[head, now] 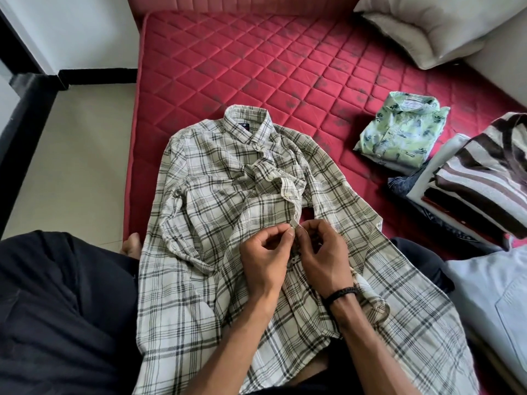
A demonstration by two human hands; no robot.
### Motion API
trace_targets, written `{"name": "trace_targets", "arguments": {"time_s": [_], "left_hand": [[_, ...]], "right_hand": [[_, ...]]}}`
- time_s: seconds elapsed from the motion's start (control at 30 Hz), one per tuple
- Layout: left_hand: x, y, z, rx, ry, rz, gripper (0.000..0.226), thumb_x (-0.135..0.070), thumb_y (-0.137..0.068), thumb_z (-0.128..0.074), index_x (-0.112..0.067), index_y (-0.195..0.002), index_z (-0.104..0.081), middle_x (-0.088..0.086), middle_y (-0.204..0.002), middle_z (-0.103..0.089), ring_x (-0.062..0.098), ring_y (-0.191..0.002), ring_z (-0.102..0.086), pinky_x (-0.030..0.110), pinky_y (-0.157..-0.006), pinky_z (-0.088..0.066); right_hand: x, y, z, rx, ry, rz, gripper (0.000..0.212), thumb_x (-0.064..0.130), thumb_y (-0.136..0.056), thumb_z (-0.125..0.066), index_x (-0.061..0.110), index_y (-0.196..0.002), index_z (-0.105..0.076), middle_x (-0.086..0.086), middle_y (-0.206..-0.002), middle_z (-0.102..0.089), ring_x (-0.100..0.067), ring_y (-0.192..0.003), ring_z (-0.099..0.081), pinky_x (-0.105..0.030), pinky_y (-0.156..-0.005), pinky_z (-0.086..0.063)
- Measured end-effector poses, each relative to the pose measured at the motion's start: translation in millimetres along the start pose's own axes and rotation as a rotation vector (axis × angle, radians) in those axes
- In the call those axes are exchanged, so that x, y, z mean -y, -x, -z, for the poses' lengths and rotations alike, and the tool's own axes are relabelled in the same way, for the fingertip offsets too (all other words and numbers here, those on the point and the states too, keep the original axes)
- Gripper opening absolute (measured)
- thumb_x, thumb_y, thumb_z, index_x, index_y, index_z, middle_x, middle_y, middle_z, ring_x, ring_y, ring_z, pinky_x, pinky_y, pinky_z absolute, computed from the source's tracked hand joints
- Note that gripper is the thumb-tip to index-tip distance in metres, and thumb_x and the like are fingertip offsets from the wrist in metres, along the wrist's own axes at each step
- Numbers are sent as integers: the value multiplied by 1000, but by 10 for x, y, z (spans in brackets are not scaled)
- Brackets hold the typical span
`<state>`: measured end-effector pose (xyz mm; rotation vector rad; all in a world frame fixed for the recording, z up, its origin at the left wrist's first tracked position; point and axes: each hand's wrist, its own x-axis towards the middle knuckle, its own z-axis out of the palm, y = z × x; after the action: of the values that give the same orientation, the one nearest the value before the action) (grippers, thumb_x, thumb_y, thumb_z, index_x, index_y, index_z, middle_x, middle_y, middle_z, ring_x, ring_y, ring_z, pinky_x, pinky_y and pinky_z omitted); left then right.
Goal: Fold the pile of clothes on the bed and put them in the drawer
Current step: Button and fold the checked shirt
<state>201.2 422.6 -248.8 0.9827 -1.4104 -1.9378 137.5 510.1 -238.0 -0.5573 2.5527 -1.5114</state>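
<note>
Plaid shirt (216, 195): a white shirt with dark checks is spread front-up on the red quilted mattress (256, 67), collar pointing away from the person, hem draped over the person's lap. The upper placket is rumpled and partly open, and a sleeve is bunched along the left side.

Left hand (265, 252): the edge of the placket is pinched between thumb and forefinger at mid-chest; the other fingers are curled into the palm.

Right hand (322, 252): the opposite edge of the placket is pinched by thumb and forefinger, fingertips touching those of the left hand; the remaining fingers are loosely bent. A black braided band (340, 295) is worn on this wrist.

Button: whether a button is held between the fingertips cannot be told, as it is hidden by the fingers.

Green printed shirt (399, 132): 1 folded shirt is laid on the mattress to the right, well apart from the plaid shirt.

Striped stack (484, 181): folded clothes in brown and white stripes are piled near the right edge, just beside the green shirt.

Pale blue garment (490, 303): it is laid flat at the lower right.

Pillow (422, 27): a white pillow is seen at the top right.

Floor (79, 155): beige tiles are visible left of the mattress.
</note>
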Motion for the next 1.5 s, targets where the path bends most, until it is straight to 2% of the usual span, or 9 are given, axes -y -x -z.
{"name": "trace_targets", "arguments": {"time_s": [0.2,0.6,0.73,0.8,0.9,1.0,1.2,1.37,1.5], "left_hand": [[3,-13,19,4,-10,10,16,-9,-87,-80,-8,-103,-79,1,-98,-80,15,-93,-77,35,-84,-63],[-8,-90,92,64,-51,50,18,-7,-88,-78,-17,-103,-78,-4,-98,-80,11,-92,-77,27,-81,-62],[-17,-101,108,104,-108,23,8,-20,-93,-75,-27,-94,-79,11,-100,-79,27,-93,-77,50,-88,-62],[-52,-98,103,160,-128,21,14,-36,-93,-75,-24,-87,-81,17,-95,-78,36,-90,-75,57,-86,-60],[-63,-108,117,189,-195,-29,19,-33,-89,-79,-18,-101,-80,-4,-97,-79,12,-92,-76,42,-86,-63],[-38,-152,159,179,-191,10,23,-33,-89,-78,-17,-106,-80,-2,-105,-79,14,-99,-75,43,-91,-61],[-1,-157,173,122,-100,-67,21,-19,-88,-80,-15,-108,-77,-3,-102,-79,12,-95,-76,31,-83,-62],[19,-217,172,134,-80,-78,18,-15,-89,-78,-19,-107,-77,-5,-103,-78,11,-97,-75,25,-83,-61],[-71,-258,172,202,-166,-123,17,-14,-93,-75,-16,-109,-77,-4,-103,-79,10,-97,-74,26,-84,-61]], "right_hand": [[-33,15,-33,-10,107,126,4,19,-100,-64,21,-102,-67,10,-83,-71,-5,-68,-67,-35,-60,-59],[-17,-22,85,49,1,33,16,33,-96,-70,20,-100,-78,8,-81,-74,-12,-64,-67,-32,-52,-55],[-13,-30,76,39,-24,-32,10,30,-89,-79,21,-94,-76,2,-75,-74,-25,-64,-68,-42,-53,-57],[-16,-25,66,21,-37,-43,10,27,-88,-80,20,-92,-75,2,-73,-72,-20,-62,-67,-35,-50,-58],[-34,-8,67,13,-29,1,10,20,-86,-82,18,-90,-73,5,-71,-70,-9,-59,-64,-18,-49,-51],[-15,7,74,58,-44,-8,11,24,-85,-83,20,-88,-73,8,-71,-71,-5,-58,-64,-15,-49,-48],[1,-24,90,61,-126,-51,8,27,-93,-75,20,-98,-75,-4,-76,-74,-28,-66,-68,-38,-53,-57],[51,24,60,21,112,170,17,30,-93,-74,24,-109,-75,18,-90,-70,1,-76,-69,-16,-61,-56],[165,-91,133,25,243,232,12,21,-98,-69,12,-102,-77,2,-90,-73,-12,-74,-68,-37,-65,-59]]}}
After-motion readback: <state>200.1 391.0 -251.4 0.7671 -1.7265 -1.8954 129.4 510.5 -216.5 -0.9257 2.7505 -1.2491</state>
